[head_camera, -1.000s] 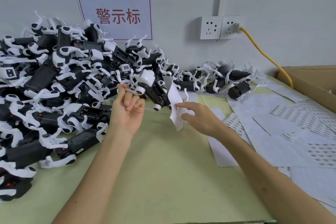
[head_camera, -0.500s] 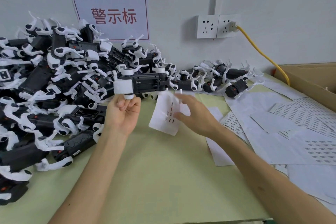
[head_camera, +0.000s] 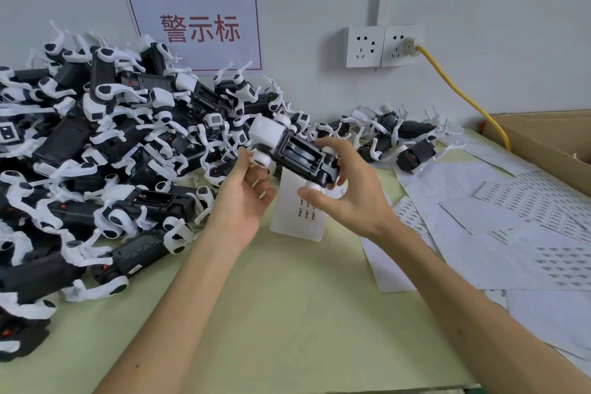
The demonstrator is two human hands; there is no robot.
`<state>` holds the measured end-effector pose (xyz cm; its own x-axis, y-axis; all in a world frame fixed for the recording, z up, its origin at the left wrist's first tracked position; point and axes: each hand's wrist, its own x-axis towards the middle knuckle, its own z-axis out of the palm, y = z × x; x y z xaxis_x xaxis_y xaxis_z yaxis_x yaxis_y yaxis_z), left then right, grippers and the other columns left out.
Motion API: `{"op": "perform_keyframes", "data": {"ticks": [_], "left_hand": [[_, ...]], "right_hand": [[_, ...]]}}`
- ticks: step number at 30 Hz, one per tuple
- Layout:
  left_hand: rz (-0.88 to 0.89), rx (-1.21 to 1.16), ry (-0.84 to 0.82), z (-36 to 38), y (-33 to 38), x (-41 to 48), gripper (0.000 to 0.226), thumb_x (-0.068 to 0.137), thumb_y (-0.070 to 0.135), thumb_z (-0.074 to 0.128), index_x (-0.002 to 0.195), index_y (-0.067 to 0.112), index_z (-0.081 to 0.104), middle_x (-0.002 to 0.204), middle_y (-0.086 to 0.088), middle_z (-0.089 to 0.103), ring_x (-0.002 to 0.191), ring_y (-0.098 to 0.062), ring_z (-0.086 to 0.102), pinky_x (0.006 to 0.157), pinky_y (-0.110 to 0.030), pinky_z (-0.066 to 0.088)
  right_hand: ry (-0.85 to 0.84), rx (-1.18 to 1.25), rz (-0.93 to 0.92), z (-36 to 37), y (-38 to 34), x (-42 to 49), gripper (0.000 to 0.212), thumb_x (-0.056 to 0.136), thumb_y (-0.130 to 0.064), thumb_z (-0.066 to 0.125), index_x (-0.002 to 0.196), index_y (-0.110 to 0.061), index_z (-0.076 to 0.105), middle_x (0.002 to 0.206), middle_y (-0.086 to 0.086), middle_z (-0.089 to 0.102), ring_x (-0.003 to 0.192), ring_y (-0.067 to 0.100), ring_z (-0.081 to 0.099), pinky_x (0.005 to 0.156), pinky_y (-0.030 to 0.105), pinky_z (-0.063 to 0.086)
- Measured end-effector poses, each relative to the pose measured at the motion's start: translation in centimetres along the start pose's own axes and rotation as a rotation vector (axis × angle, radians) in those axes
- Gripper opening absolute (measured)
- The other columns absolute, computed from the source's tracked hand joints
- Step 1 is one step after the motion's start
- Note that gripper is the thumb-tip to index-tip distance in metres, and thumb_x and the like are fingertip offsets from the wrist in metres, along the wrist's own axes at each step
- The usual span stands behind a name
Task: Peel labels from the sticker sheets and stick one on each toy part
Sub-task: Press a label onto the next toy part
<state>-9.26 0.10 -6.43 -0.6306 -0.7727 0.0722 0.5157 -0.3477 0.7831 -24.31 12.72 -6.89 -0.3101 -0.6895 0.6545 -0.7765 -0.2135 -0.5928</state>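
Head view — left hand (head_camera: 246,200), right hand (head_camera: 351,198) grip toy part (head_camera: 299,157) over sticker sheet (head_camera: 294,222) — toy pile (head_camera: 112,144) left

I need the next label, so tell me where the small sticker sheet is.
Centre of the head view: the small sticker sheet hangs just below the toy part, between the left hand and the right hand.

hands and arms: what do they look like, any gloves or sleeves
No gloves, rings or watch on the left hand or the right hand. No sleeves in view either: nothing is worn from the wrists to the frame's lower edge.
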Motion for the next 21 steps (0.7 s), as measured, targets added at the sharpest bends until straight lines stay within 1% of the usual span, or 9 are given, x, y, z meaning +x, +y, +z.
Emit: {"op": "perform_keyframes", "data": {"ticks": [2,5,8,11,13,15,17,19,21], "left_hand": [[0.028,0.085,0.033,0.2,-0.2,0.0,0.031,0.099,0.045,0.056,0.091,0.017,0.067,0.078,0.004,0.067,0.071,-0.009,0.064,0.067,-0.023,0.053],[0.021,0.034,0.02,0.2,-0.4,0.0,0.045,0.091,0.047,0.06,0.116,0.009,0.061,0.095,-0.002,0.074,0.098,-0.019,0.075,0.08,-0.031,0.061],[0.024,0.018,-0.057,0.4,-0.2,-0.1,0.047,0.088,0.048,0.058,0.115,0.01,0.057,0.106,-0.007,0.076,0.109,-0.025,0.073,0.086,-0.032,0.061],[0.023,-0.014,-0.091,0.5,-0.1,-0.2,0.052,0.091,0.049,0.055,0.121,0.007,0.059,0.118,-0.012,0.072,0.113,-0.025,0.071,0.088,-0.032,0.06],[0.021,-0.003,-0.105,0.5,0.0,-0.2,0.056,0.09,0.051,0.055,0.122,0.005,0.059,0.119,-0.012,0.072,0.114,-0.025,0.071,0.089,-0.033,0.06],[0.02,0.044,-0.104,0.4,-0.1,-0.2,0.042,0.09,0.051,0.055,0.101,0.011,0.064,0.112,-0.012,0.075,0.109,-0.025,0.073,0.088,-0.034,0.06],[0.015,0.119,-0.09,0.1,0.0,-0.2,0.036,0.098,0.046,0.054,0.089,0.014,0.065,0.104,-0.011,0.076,0.1,-0.025,0.073,0.087,-0.034,0.06],[-0.008,0.185,-0.104,0.0,0.1,-0.2,0.031,0.102,0.036,0.052,0.094,0.011,0.068,0.101,-0.011,0.075,0.094,-0.025,0.073,0.088,-0.034,0.059],[-0.034,0.222,-0.157,0.2,0.0,-0.4,0.03,0.097,0.03,0.055,0.109,0.007,0.07,0.104,-0.01,0.074,0.093,-0.025,0.072,0.087,-0.034,0.059]], "right_hand": [[0.009,0.008,0.0,-0.2,-0.2,0.0,0.067,0.078,-0.06,0.065,0.137,-0.036,0.045,0.122,-0.019,0.057,0.074,0.008,0.05,0.067,0.015,0.042],[0.038,-0.005,0.021,-0.4,-0.2,0.0,0.056,0.079,-0.063,0.062,0.127,-0.038,0.047,0.095,-0.024,0.058,0.066,0.007,0.046,0.061,0.016,0.039],[0.044,0.023,0.041,-0.3,-0.4,0.1,0.045,0.079,-0.065,0.062,0.115,-0.042,0.049,0.08,-0.027,0.055,0.063,0.003,0.045,0.059,0.013,0.035],[0.033,0.135,0.103,-0.3,-0.8,0.2,0.031,0.079,-0.064,0.061,0.101,-0.044,0.053,0.078,-0.012,0.057,0.061,0.003,0.047,0.057,0.013,0.036],[0.035,0.252,0.176,-0.3,-1.0,0.4,0.03,0.078,-0.061,0.062,0.095,-0.036,0.058,0.074,-0.003,0.057,0.062,0.01,0.049,0.059,0.021,0.038],[0.061,0.392,0.244,-0.4,-1.1,0.7,0.032,0.079,-0.055,0.062,0.09,-0.025,0.06,0.072,-0.003,0.056,0.063,0.015,0.049,0.058,0.027,0.039],[0.101,0.523,0.294,-0.6,-1.2,0.9,0.036,0.081,-0.052,0.06,0.089,-0.017,0.06,0.073,0.006,0.057,0.064,0.024,0.048,0.053,0.032,0.038],[0.146,0.629,0.33,-0.8,-1.1,1.1,0.041,0.086,-0.049,0.06,0.094,-0.009,0.06,0.076,0.011,0.057,0.067,0.027,0.048,0.052,0.031,0.04],[0.175,0.703,0.357,-1.0,-1.0,1.2,0.038,0.09,-0.045,0.059,0.098,-0.008,0.059,0.08,0.012,0.057,0.07,0.027,0.05,0.055,0.031,0.044]]}}
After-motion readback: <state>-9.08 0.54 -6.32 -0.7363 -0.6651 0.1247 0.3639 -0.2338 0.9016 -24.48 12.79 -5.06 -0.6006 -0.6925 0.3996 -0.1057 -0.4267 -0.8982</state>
